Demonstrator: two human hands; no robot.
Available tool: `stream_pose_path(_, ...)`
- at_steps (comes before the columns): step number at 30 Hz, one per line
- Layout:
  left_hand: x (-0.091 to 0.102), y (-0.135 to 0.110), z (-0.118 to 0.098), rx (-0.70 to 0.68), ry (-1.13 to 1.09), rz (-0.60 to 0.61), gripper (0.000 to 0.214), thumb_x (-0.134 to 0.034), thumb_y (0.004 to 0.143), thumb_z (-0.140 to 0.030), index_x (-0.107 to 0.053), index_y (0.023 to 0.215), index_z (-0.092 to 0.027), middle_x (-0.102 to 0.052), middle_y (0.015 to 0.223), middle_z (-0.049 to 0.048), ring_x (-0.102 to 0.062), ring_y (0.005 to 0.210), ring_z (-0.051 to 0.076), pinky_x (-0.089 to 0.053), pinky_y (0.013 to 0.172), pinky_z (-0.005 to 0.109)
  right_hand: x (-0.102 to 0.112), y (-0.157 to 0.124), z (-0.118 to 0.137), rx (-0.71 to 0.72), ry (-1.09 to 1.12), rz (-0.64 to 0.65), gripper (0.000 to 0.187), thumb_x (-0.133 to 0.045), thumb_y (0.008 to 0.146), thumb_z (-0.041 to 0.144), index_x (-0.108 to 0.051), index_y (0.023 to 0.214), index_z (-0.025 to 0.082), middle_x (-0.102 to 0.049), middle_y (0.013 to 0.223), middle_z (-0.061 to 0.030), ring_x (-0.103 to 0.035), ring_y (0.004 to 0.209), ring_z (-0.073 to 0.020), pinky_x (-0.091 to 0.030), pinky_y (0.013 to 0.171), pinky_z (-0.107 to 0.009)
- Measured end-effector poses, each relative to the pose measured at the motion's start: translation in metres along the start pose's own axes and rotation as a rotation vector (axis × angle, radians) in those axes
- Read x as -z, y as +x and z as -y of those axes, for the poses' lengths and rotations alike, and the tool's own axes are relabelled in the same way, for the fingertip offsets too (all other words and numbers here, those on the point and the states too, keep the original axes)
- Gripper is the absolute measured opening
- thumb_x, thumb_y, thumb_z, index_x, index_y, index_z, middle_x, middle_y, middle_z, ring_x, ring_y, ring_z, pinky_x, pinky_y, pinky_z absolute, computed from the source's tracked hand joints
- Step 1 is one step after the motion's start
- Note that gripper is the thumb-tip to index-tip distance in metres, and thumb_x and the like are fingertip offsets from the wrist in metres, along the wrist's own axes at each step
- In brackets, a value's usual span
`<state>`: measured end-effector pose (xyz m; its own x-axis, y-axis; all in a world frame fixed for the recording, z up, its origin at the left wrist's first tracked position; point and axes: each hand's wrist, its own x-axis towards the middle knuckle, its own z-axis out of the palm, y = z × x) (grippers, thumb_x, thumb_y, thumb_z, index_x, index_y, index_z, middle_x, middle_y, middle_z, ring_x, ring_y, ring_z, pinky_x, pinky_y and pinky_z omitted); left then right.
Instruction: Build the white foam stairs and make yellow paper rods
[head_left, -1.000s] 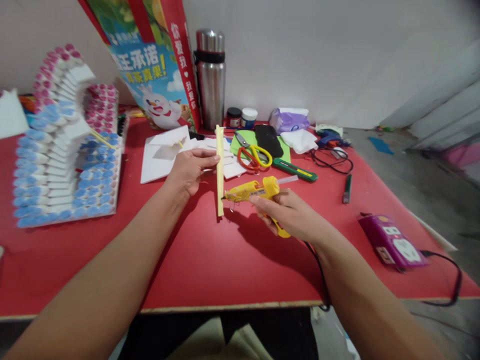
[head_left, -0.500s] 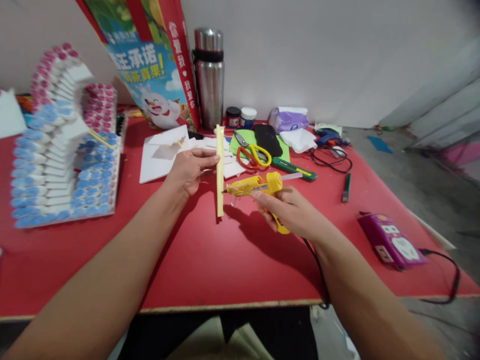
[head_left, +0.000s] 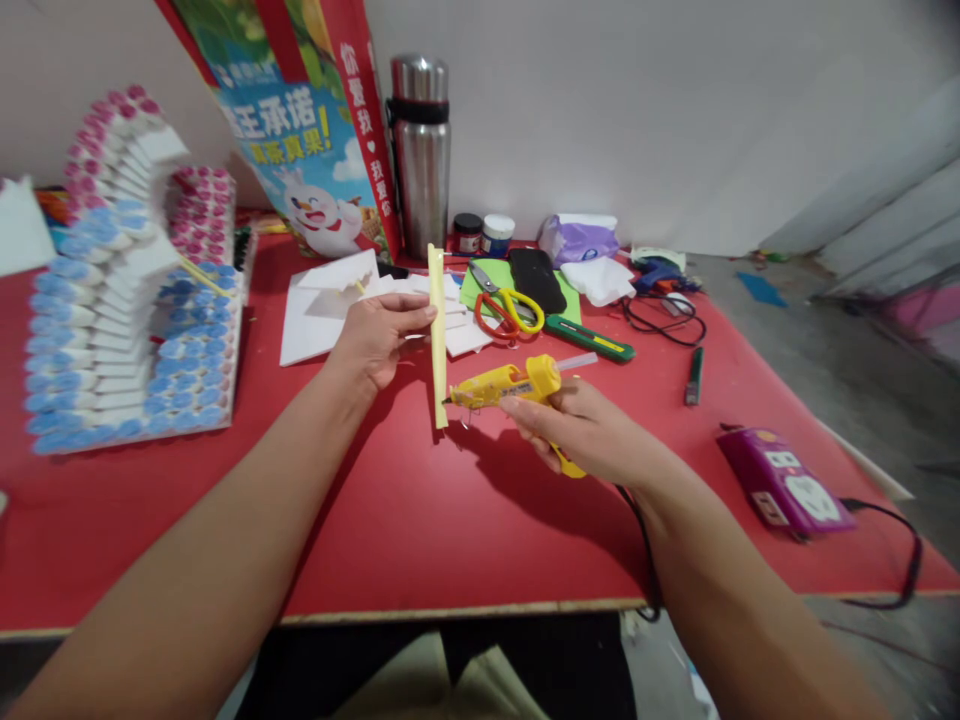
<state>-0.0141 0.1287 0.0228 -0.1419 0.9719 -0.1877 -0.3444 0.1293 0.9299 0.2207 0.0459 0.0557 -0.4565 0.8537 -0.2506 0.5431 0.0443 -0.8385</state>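
My left hand (head_left: 384,335) pinches a narrow yellow paper strip (head_left: 439,355), held up nearly vertical above the red table. Gripped in my right hand (head_left: 574,425) is a yellow hot glue gun (head_left: 495,385), with a clear glue stick (head_left: 577,362) poking out of its back. The gun's dark nozzle meets or nearly meets the strip close to its lower end; whether they touch I cannot tell. Its cord (head_left: 637,530) runs down over the table's front edge.
Scissors (head_left: 510,308), a green utility knife (head_left: 589,337), a phone (head_left: 536,280) and white paper (head_left: 315,325) lie behind my hands. A steel thermos (head_left: 421,160) stands by a printed bag (head_left: 300,130). Folded-paper models (head_left: 127,300) are at left, a purple box (head_left: 780,480) at right.
The glue gun's nozzle has moved down along the strip toward its lower end. The strip has tilted slightly, its top shifting left. My left hand keeps its pinch.
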Motion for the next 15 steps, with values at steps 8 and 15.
stream_pose_path(8, -0.0005, -0.0009, -0.0011, 0.007, 0.003, 0.004, 0.024, -0.085, 0.058, -0.007, -0.069, 0.075, -0.013, -0.072, 0.073, 0.0036, -0.068, 0.067, 0.016, -0.056, 0.065, 0.030, -0.0003, 0.0006, -0.0013, -0.007, 0.055, -0.029, 0.058, -0.052, 0.095, 0.065, -0.055, 0.062, 0.018, -0.054, 0.049, 0.0003, -0.052, 0.045, -0.0108, -0.040, 0.047, -0.023)
stream_pose_path(15, 0.0001, 0.0000, 0.0005, 0.004, 0.017, 0.018, 0.024, -0.085, 0.059, -0.008, -0.070, 0.077, -0.013, -0.072, 0.075, 0.0043, -0.068, 0.066, 0.015, -0.057, 0.065, 0.030, 0.0012, 0.0031, -0.0024, 0.011, 0.094, -0.070, 0.058, -0.052, 0.096, 0.065, -0.055, 0.062, 0.018, -0.054, 0.049, 0.0011, -0.052, 0.045, -0.0100, -0.041, 0.049, -0.022)
